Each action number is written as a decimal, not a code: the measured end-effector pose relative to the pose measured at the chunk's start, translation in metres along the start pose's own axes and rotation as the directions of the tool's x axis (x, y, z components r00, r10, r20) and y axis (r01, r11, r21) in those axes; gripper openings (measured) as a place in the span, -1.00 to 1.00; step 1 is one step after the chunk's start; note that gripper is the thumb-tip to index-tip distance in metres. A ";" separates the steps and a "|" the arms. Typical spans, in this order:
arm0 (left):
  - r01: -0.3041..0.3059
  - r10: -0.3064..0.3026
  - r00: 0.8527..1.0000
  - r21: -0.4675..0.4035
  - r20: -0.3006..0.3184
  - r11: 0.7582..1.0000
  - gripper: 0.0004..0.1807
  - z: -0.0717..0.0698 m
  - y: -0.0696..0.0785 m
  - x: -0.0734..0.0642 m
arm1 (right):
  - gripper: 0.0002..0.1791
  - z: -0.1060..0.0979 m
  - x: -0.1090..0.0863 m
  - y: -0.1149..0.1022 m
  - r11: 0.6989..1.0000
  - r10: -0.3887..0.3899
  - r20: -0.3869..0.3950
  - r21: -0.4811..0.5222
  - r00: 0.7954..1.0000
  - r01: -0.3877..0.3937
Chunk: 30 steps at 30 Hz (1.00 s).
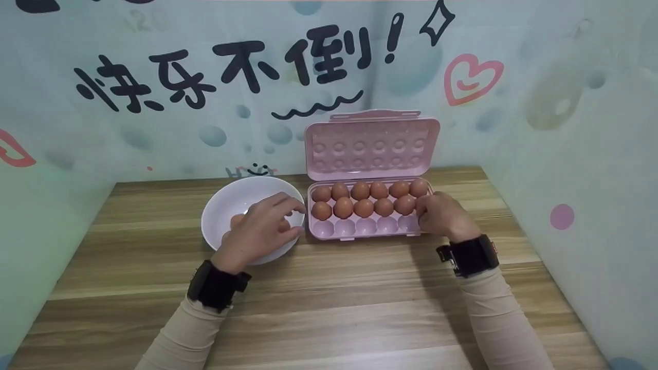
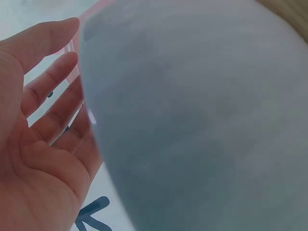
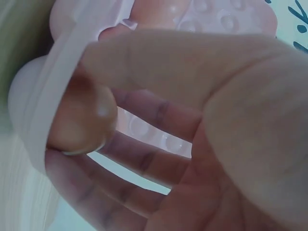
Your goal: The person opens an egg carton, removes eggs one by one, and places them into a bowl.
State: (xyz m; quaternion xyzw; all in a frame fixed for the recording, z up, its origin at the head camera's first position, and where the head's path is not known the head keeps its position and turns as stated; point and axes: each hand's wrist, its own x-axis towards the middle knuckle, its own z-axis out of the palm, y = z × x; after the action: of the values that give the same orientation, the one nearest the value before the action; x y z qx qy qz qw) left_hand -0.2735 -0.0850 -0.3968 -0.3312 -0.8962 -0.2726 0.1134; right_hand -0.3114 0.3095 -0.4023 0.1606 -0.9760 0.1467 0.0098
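A pink egg carton (image 1: 378, 235) stands open with its lid (image 1: 372, 149) upright at the back. Brown eggs (image 1: 364, 208) fill the cups that show in its back and middle rows; the visible front cups are bare. At the carton's right end my right hand (image 1: 444, 216) has thumb and fingers around an egg (image 3: 84, 118) that sits in a cup. My left hand (image 1: 259, 228) hovers over a white bowl (image 1: 218, 208) with fingers loosely bent and nothing in the palm. Eggs (image 1: 237, 221) lie in the bowl, partly hidden by that hand. The bowl's outside (image 2: 192, 115) fills much of the left wrist view.
The wooden table (image 1: 349, 308) stretches in front of the bowl and carton. Behind it hangs a printed backdrop (image 1: 205, 128) with dark lettering, and pale side walls (image 1: 581, 180) close in left and right. The bowl stands just left of the carton.
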 end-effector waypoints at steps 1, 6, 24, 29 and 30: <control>0.000 0.000 1.000 0.001 0.001 1.000 -0.66 0.000 0.001 0.000 | -0.78 0.000 0.000 0.000 1.000 -0.003 -0.014 0.003 1.000 0.003; 0.048 -0.048 0.999 0.028 0.000 0.998 -0.64 0.004 0.007 0.002 | -0.83 -0.001 -0.002 0.002 1.000 -0.016 -0.059 0.011 0.998 0.017; 0.087 -0.087 0.996 -0.004 0.008 0.996 -0.66 0.019 0.017 0.008 | -0.90 -0.023 -0.007 -0.027 0.976 -0.113 -0.137 0.172 0.984 0.136; 0.058 -0.059 0.997 -0.032 -0.041 0.998 -0.62 0.024 0.020 0.010 | -0.81 -0.022 -0.004 -0.042 0.926 -0.178 -0.164 0.305 0.970 0.222; 0.049 -0.051 0.997 -0.035 -0.052 0.998 -0.61 0.025 0.020 0.010 | -0.79 -0.021 -0.003 -0.046 0.914 -0.187 -0.173 0.330 0.967 0.236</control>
State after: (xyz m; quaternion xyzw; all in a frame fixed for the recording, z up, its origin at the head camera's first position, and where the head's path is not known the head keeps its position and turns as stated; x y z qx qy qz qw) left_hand -0.2685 -0.0525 -0.4056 -0.3032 -0.8961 -0.2991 0.1248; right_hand -0.2946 0.2747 -0.3698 0.2541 -0.9084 0.3256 0.0647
